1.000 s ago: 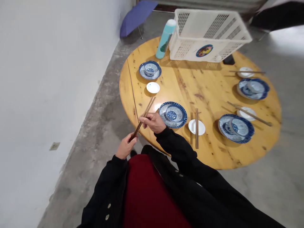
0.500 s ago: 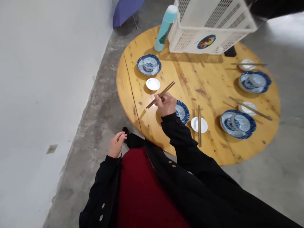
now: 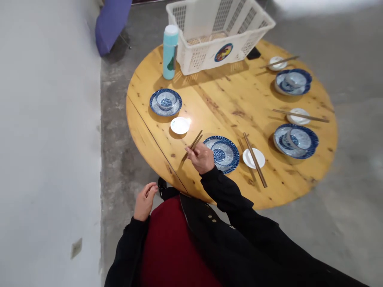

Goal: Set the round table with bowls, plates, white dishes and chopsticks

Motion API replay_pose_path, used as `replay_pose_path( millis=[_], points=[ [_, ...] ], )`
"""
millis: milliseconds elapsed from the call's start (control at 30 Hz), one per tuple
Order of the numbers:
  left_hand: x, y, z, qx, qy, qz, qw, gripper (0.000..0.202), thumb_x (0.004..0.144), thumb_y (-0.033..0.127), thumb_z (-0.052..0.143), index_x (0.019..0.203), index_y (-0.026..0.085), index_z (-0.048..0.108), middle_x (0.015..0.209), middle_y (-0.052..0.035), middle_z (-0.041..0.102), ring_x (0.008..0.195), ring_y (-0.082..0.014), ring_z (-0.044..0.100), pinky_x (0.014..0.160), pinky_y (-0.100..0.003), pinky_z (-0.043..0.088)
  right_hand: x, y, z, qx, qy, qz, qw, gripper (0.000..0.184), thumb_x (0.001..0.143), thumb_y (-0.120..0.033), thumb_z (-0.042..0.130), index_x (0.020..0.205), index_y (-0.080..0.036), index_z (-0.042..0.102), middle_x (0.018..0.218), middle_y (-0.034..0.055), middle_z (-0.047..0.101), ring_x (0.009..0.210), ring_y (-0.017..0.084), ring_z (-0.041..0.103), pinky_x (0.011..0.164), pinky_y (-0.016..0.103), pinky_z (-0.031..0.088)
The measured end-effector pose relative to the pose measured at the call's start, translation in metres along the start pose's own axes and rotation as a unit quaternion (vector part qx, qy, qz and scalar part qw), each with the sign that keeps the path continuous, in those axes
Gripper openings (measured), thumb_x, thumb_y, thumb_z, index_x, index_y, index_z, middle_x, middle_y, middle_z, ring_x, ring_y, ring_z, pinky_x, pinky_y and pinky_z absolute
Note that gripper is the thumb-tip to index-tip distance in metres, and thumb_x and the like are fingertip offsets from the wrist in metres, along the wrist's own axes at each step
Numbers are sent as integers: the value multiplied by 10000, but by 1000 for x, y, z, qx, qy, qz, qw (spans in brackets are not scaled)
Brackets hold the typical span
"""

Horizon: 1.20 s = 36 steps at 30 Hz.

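My right hand grips a pair of brown chopsticks above the near left side of the table. Partly behind that hand is a blue-and-white plate with a small bowl on it. A small white dish sits just beyond the chopsticks, with nothing laid across it. Off the table's edge, my left hand hangs in front of my body, its fingers loosely bent and holding nothing.
On the round wooden table stand a white plastic basket and a turquoise bottle. Chopsticks rest across another white dish. More blue-and-white tableware lies right. A wall rises left.
My right hand has come nearer to me with the chopsticks, which now point more steeply away. My view has shifted, showing more of the basket's inside. My left hand stays near my body.
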<state>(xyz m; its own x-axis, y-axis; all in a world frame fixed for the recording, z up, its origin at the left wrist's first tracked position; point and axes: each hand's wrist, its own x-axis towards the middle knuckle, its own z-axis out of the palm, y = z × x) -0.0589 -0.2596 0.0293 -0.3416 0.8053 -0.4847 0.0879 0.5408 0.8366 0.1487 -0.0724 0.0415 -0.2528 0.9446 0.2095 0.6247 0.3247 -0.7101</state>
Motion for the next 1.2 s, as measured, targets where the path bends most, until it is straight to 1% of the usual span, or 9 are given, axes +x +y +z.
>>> replay_pose_path(
  millis=[200,333,500,600,733,833,933,1067,1200],
  points=[
    [35,35,-3,89,-74,116,986,377,894,496,542,1036,195,720,1048,-87,737,962,-215,698,891,-324,529,11,6,-1,21,8,52,998,320,961,-419,487,826,-178,650,799,86,666,672,173,645,593,265,470],
    [57,67,12,136,-126,183,965,338,899,452,553,1033,201,735,1033,-84,735,949,-211,673,885,-316,512,10,8,-2,29,11,69,997,324,958,-436,498,843,-179,659,793,87,662,695,184,652,623,273,484],
    [84,97,40,164,-190,230,940,388,891,418,552,1164,182,696,1095,-113,701,964,-212,662,846,-310,521,0,-3,-4,65,51,75,994,344,953,-450,489,845,-179,671,877,127,685,755,208,667,638,295,503],
    [96,110,51,184,-225,273,917,394,913,387,528,1200,168,687,1120,-128,689,1009,-220,647,890,-322,508,-3,-14,-10,126,61,112,984,346,936,-478,517,800,-196,665,766,92,684,675,195,661,622,296,512],
    [108,125,50,204,-267,299,893,366,944,380,488,1113,161,727,997,-105,696,937,-208,643,875,-314,482,3,-26,-18,256,42,173,950,427,853,-573,619,640,-203,617,574,49,638,508,171,612,543,296,511],
    [120,134,43,215,-291,290,886,363,935,427,506,901,157,746,816,-65,642,781,-176,598,764,-284,462,15,-29,-17,370,31,216,903,488,738,-640,712,585,-193,593,517,42,630,443,161,587,468,283,495],
    [135,137,37,190,-351,233,887,424,908,502,533,747,153,713,743,-37,604,703,-147,543,684,-255,436,31,-28,-6,431,22,244,869,490,658,-629,781,591,-177,603,471,20,606,399,139,553,421,260,469],
    [161,136,26,125,-394,121,902,481,824,591,604,829,133,750,705,-15,615,636,-121,490,608,-233,408,55,-25,19,451,14,292,843,475,580,-577,844,601,-164,611,437,-8,574,363,101,494,395,236,438],
    [193,138,10,103,-415,78,900,509,765,605,663,847,115,772,650,-10,595,604,-114,468,580,-235,390,75,-22,48,458,31,339,821,485,557,-584,847,606,-169,600,421,-21,558,353,88,465,381,225,412]
  ],
)
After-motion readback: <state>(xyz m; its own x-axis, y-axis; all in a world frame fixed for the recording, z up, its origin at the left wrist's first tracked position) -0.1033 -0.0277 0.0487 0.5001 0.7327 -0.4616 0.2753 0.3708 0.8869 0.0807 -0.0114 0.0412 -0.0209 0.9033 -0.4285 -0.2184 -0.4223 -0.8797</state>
